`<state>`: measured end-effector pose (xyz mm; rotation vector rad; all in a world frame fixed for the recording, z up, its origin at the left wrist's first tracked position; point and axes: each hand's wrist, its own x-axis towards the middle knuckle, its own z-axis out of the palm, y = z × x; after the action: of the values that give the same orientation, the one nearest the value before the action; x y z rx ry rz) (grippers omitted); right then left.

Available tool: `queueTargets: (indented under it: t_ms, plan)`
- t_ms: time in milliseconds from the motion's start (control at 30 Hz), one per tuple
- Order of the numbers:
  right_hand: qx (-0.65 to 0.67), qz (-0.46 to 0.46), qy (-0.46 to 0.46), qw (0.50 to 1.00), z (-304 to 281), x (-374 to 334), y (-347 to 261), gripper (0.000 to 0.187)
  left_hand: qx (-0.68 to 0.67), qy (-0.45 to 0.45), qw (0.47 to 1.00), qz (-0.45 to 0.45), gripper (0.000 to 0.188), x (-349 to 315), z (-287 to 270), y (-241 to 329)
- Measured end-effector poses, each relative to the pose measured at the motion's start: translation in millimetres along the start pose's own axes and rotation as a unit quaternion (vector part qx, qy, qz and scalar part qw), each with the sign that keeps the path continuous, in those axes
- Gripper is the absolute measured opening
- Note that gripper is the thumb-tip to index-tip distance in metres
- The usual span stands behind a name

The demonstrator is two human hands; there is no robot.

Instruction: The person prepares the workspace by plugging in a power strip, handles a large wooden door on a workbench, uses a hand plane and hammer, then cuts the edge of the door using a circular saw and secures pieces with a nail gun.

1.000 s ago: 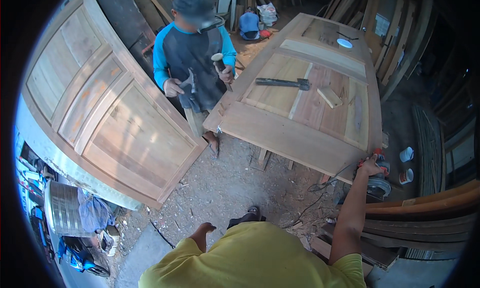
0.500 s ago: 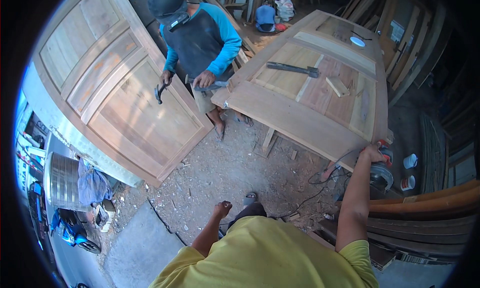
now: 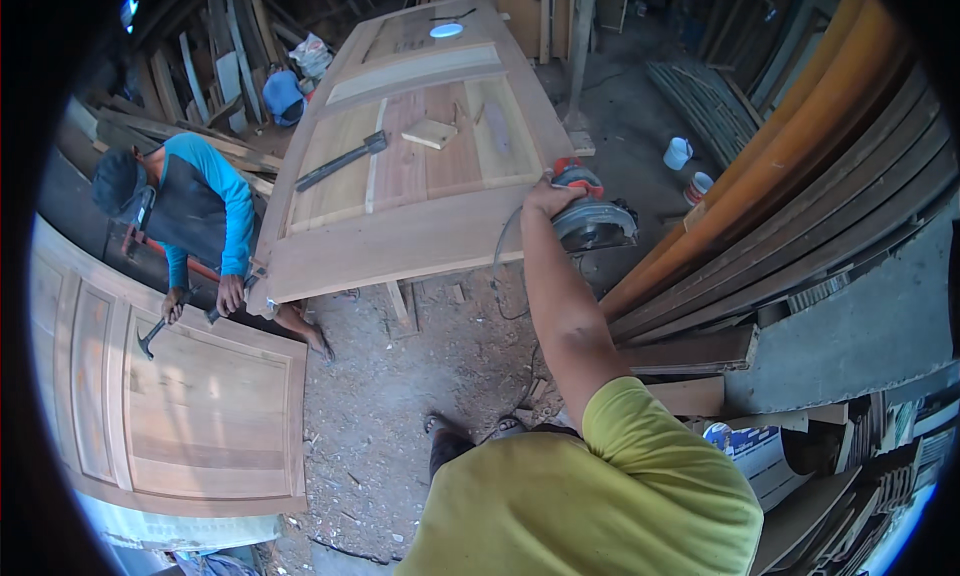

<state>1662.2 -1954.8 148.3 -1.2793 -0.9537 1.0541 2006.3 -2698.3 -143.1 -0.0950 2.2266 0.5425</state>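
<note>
Wooden panelled door (image 3: 205,431) on the far left, leaning at a slant. Just above it, a co-worker (image 3: 205,221) has a claw hammer (image 3: 147,344) gripped in 1 hand (image 3: 173,304), while the other hand (image 3: 231,294) sits by the corner of a 2nd door (image 3: 400,263) lying flat. Can't make out what that hand has. On the flat door: 1 long-handled tool (image 3: 340,162) and 1 wood block (image 3: 430,133).

The wearer's left hand is out of frame, so can't tell you what its fingers are up to. Right arm's stretched way out, and the right hand (image 3: 546,195) looks curled around the circular saw (image 3: 598,222), right at the flat door's near right corner. Can't tell what's bearing the saw's weight. A cord (image 3: 497,261) loops down beside it.

Step in hand, I reckon: handling the saw at arm's length. Next move calls for a secure grip, closer footing and a snag-free cord, imo.
</note>
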Motion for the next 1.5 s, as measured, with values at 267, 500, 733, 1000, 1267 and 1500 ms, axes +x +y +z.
queueTargets:
  t_ms: [267, 500, 733, 1000, 1267, 1500]
  plan:
    - [-0.086, -0.029, 0.053, 0.994, 3.6, 0.5, -0.1, 0.075, -0.042, 0.027, 0.999, 0.014, 0.040, 10.0, -26.8, 14.4]
    - [-0.080, 0.008, -0.013, 0.997, 1.8, -4.5, 5.2, 0.079, -0.060, 0.107, 0.992, 0.026, 0.036, 3.1, -7.5, 10.1]
    - [-0.026, 0.032, -0.052, 0.998, -17.3, -17.2, -14.1, 0.070, -0.024, 0.045, 0.994, 0.100, 0.045, -30.1, 20.7, -39.3]
    - [-0.003, 0.048, -0.056, 0.997, -9.0, -3.2, -12.6, 0.070, 0.138, 0.038, 0.987, 0.072, 0.050, -23.7, 32.9, -26.7]
    - [0.056, 0.076, -0.077, 0.993, -13.4, -9.4, -16.4, 0.073, -0.020, 0.085, 0.996, -0.015, 0.054, 0.6, 40.0, -20.5]
    - [0.024, 0.061, -0.070, 0.995, -20.8, -18.9, -23.7, 0.065, 0.014, 0.064, 0.998, 0.000, 0.049, 1.7, 45.3, -27.2]
